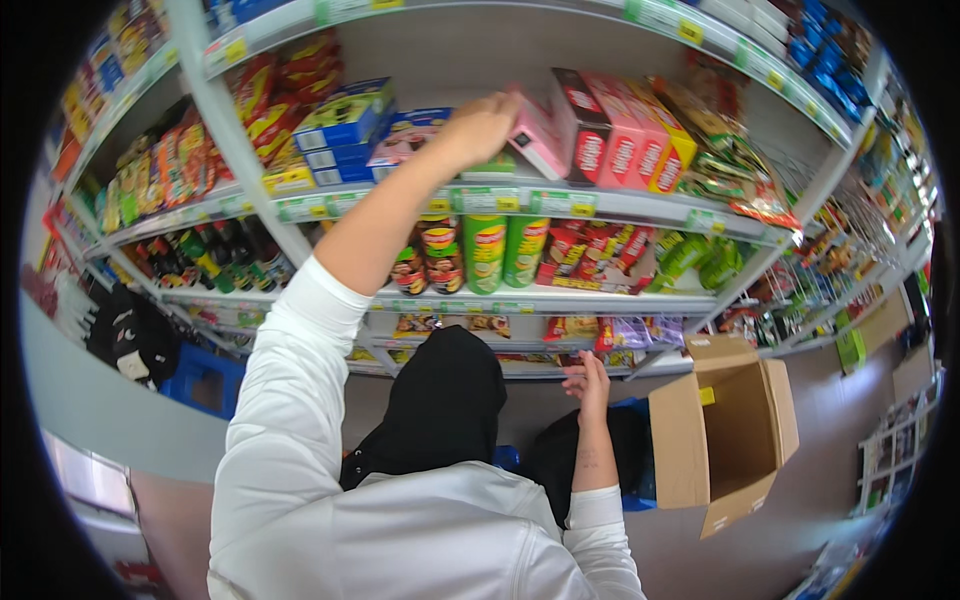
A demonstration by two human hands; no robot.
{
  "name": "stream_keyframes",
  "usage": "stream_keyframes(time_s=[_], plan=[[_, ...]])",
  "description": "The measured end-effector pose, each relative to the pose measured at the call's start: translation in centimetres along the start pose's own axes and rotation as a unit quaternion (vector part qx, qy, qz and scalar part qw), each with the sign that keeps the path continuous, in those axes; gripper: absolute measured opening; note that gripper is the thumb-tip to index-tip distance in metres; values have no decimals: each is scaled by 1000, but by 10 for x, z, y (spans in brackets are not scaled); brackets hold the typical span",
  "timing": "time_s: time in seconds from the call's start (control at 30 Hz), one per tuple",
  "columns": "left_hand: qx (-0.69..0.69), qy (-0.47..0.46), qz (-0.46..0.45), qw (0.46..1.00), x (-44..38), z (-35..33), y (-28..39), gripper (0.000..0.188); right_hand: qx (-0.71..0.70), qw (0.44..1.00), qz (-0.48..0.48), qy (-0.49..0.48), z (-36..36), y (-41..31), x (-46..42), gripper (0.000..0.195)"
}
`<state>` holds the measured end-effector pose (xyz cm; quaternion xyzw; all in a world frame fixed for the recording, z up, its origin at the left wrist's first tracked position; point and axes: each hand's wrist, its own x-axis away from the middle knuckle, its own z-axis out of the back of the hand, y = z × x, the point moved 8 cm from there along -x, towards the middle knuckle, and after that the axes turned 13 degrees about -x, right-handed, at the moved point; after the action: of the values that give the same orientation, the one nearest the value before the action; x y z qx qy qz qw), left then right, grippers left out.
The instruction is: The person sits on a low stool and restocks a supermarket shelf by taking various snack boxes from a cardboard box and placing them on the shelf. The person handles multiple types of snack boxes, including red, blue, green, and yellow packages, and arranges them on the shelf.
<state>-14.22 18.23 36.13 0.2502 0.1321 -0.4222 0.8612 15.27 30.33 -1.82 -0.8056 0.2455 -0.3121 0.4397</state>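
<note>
My left hand (487, 126) is raised to the middle shelf, its fingers closed on the upper edge of a pink snack box (541, 142). That box tilts to the left, and its far side is hidden. To its right stand a dark box (586, 131), pink Pocky boxes (621, 146) and a yellow-and-red box (671, 161). Left of the box, partly behind my arm, lie a flat green pack (491, 165) and a pink-and-blue box (405, 142). My right hand (590, 382) hangs above my knee with nothing in it, fingers slightly apart.
A cardboard box (679, 450) with raised flaps stands at my right. Green chip canisters (484, 255) line the shelf below. Blue boxes (341, 120) are stacked farther left, bagged snacks (727, 157) lie at the right. A blue plastic stool (206, 382) is on the left.
</note>
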Motion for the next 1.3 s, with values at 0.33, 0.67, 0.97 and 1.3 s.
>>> stream_keyframes(time_s=[0.33,0.67,0.97,1.3], plan=[[-73,10,-10,997,20,4,5,68,10,1000,-6,3,9,0,-1,51],[-131,98,-85,983,24,26,18,53,0,1000,1,6,10,-7,0,47],[-216,-11,-91,972,18,-7,76,117,-13,1000,-7,-3,6,-2,-3,42],[-171,-88,-104,976,-18,-17,88,135,-40,999,6,-1,13,-4,-7,34]])
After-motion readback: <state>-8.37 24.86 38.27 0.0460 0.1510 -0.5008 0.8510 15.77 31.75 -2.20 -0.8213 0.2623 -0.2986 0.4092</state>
